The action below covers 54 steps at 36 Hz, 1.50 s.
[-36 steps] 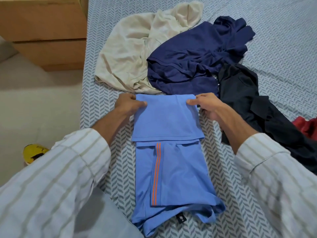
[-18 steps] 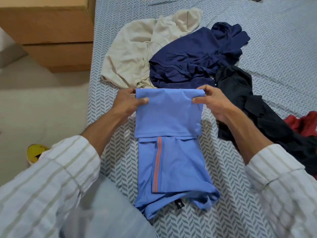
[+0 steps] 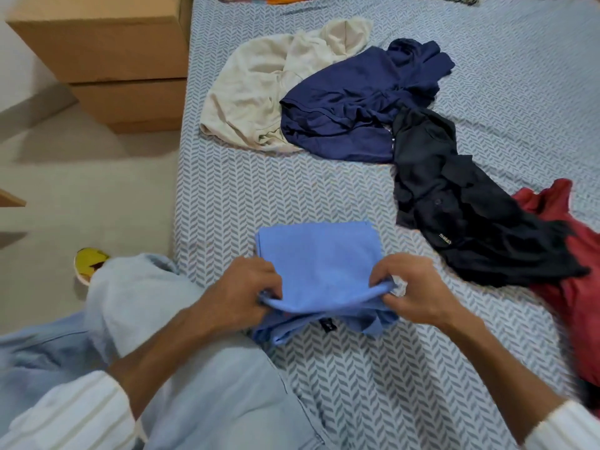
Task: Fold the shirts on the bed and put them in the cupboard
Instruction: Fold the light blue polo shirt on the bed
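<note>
1. The light blue shirt lies folded into a compact stack on the bed, close to the person's knee.
2. The left hand pinches the near left corner; the right hand pinches the near right corner, fingers curled round the top layer's edge.
3. The knit looks soft, light and limp, so the layers would likely slide or sag if lifted by the edge alone.
4. Better to hold both sides, palms beneath.
</note>
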Available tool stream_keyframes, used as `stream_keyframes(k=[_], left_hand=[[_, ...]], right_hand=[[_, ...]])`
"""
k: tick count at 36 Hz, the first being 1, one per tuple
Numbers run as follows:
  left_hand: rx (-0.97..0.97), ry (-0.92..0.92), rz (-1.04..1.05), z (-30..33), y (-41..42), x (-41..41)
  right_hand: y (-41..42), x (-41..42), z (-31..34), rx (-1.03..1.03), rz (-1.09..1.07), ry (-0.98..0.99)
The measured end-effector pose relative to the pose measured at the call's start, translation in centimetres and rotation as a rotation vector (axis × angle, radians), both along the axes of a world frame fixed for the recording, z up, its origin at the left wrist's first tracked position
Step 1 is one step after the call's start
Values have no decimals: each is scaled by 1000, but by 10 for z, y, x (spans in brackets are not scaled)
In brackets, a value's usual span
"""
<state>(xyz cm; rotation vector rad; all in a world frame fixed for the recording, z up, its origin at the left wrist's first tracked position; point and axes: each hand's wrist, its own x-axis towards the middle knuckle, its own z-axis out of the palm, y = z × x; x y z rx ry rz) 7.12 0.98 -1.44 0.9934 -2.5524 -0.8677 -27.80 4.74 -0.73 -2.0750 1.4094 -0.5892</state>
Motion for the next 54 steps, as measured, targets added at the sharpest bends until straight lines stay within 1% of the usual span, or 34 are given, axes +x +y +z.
stream_keyframes(k=[2, 4, 7, 9, 10, 11, 13, 14, 16, 17, 19, 21, 23, 26, 28, 32, 36, 39, 42, 47, 51, 54], left_hand=[[-50, -98, -8, -11, 9, -1], [-55, -212, -11, -16, 16, -3], [36, -352, -4, -18, 16, -3], [93, -393, 4, -13, 17, -3], [135, -353, 25, -10, 18, -4], [204, -268, 81, -7, 17, -4], [329, -74, 286, -5, 13, -6], [322, -6, 403, -6, 7, -7], [275, 67, 605, -12, -7, -13], [310, 98, 689, -14, -14, -17], [496, 144, 839, -16, -28, -23], [648, 165, 940, -17, -42, -27], [733, 142, 966, -16, -52, -32], [785, 26, 938, -12, -63, -34], [830, -14, 905, -10, -69, -33], [904, -15, 846, -4, -67, -31], [836, 22, 830, -2, -53, -35], [827, 144, 806, 1, -46, -30], [770, 217, 796, 9, -47, -22], [587, 338, 792, 55, -72, -5], [423, 438, 721, 104, -98, 11], [286, 487, 635, 133, -105, 19]], right_hand=[[12, -1, -17, -14, -13, 87], [23, 0, -30, -22, -24, 166], [33, 2, -40, 12, -28, 231], [36, 3, -38, 41, -35, 248], [36, 4, -33, 64, -42, 228], [33, 6, -30, 102, -68, 172], [23, 12, -21, 226, -195, -46], [15, 15, -20, 263, -287, -135], [-5, 22, -17, 322, -487, -201], [-15, 25, -16, 384, -557, -229], [-36, 32, -12, 520, -618, -291], [-56, 36, -10, 616, -642, -314], [-73, 38, -7, 730, -663, -300], [-88, 36, -8, 852, -593, -218], [-90, 37, -5, 895, -559, -161], [-87, 41, 2, 923, -517, -128], [-79, 37, 3, 912, -515, -168], [-75, 31, 6, 915, -495, -279], [-79, 34, 18, 876, -431, -320], [-112, 45, 61, 694, -330, -345], [-139, 52, 108, 480, -250, -361], [-149, 57, 129, 305, -182, -351]])
